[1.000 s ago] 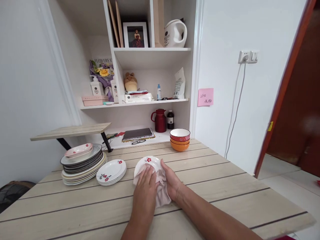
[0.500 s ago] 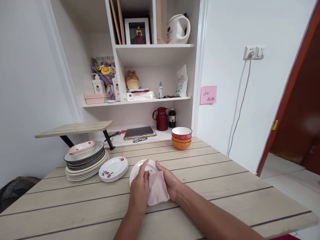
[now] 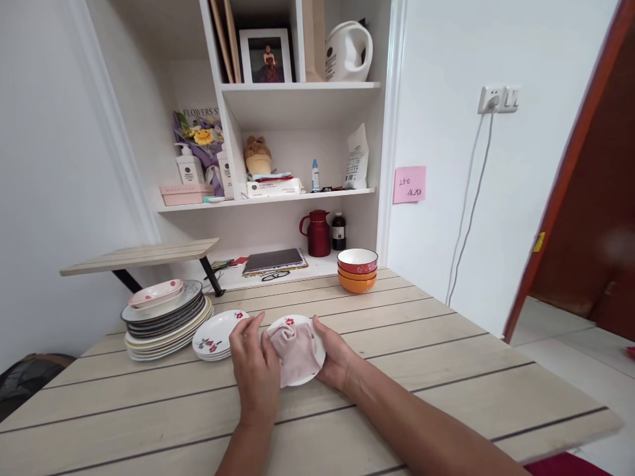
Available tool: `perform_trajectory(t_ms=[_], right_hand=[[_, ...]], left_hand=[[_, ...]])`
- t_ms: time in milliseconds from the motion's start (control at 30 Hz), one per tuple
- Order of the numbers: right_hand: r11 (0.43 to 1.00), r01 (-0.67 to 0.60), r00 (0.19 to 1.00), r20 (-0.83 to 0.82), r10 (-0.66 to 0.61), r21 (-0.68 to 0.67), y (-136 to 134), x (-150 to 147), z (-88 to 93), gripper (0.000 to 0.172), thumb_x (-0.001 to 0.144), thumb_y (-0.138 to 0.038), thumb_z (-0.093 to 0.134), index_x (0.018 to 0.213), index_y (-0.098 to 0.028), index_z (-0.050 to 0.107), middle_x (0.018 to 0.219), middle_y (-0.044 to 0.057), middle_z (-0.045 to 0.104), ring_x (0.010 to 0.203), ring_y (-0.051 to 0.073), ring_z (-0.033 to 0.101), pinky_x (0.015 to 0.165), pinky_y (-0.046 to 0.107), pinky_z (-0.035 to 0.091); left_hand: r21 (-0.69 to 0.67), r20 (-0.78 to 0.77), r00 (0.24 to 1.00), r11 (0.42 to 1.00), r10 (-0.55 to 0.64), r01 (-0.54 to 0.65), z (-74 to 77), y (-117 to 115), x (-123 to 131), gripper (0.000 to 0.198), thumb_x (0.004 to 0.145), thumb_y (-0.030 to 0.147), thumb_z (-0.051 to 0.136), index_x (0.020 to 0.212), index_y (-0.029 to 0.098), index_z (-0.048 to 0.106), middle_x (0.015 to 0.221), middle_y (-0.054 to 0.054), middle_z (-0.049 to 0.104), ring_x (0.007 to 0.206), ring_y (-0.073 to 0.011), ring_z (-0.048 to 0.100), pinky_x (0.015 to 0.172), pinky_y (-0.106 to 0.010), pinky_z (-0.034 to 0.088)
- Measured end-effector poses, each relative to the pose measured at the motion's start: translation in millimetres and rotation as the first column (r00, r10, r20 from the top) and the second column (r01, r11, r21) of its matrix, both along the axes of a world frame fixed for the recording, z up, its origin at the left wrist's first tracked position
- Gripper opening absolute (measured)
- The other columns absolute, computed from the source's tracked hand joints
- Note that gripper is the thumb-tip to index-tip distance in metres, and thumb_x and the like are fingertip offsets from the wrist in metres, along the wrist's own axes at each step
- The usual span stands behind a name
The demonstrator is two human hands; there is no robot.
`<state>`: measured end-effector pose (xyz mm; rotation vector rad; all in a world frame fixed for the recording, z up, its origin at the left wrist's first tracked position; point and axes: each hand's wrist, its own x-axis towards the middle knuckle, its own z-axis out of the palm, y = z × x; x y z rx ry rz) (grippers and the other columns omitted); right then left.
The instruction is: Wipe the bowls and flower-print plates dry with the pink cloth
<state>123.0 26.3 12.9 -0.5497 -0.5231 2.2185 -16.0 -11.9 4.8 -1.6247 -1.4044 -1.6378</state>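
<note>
A small white plate with red flowers (image 3: 317, 357) is tilted above the table in front of me. My right hand (image 3: 335, 357) grips its right rim, thumb on top. Over the plate's face lies a crumpled pale pink cloth (image 3: 297, 355). At the plate's left edge is my left hand (image 3: 256, 367), its fingers bent and somewhat apart, touching the cloth's left side; whether it grips the cloth or the rim cannot be made out. Left of it stands a low stack of flowered white plates (image 3: 218, 334), partly behind my left fingers.
A tall stack of plates (image 3: 163, 327) with a pink dotted dish on top stands at the left, beside a raised wooden shelf (image 3: 143, 254). Stacked bowls (image 3: 357, 271) sit at the table's back. Behind are a red jug (image 3: 318, 235) and a laptop (image 3: 272, 260).
My left hand has moved left, off the plate's middle, and its fingers have spread. More of the plate's face and its red flowers show. The cloth now lies flatter over the plate.
</note>
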Motion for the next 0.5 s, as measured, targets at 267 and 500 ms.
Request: perform_trajectory(t_ms=[267, 500], right_hand=[[0.998, 0.023, 1.000, -0.013, -0.024, -0.052, -2.5, -1.9, 5.8, 0.063, 0.099, -0.055, 0.025, 0.120, -0.005, 0.057, 0.098, 0.017, 0.075, 0.090, 0.025, 0.071, 0.094, 0.040, 0.048], [0.992, 0.105, 0.995, 0.005, -0.105, -0.066, 2.2, 2.2, 4.5, 0.060, 0.099, -0.053, 0.030, 0.110, -0.003, 0.062, 0.088, 0.016, 0.076, 0.078, 0.023, 0.071, 0.081, 0.036, 0.053]], left_hand=[[0.132, -0.016, 1.000, 0.991, 0.010, -0.008, 8.6, -12.8, 3.7, 0.032, 0.090, 0.014, 0.050, 0.122, 0.018, 0.054, 0.119, -0.013, 0.050, 0.118, -0.0254, 0.049, 0.103, -0.046, 0.042], [-0.166, -0.454, 0.846, 0.959, -0.281, 0.229, 5.1, -19.1, 14.5, 0.011, 0.089, 0.015, 0.052, 0.092, 0.021, 0.061, 0.081, -0.002, 0.062, 0.077, -0.0189, 0.058, 0.073, -0.034, 0.046]])
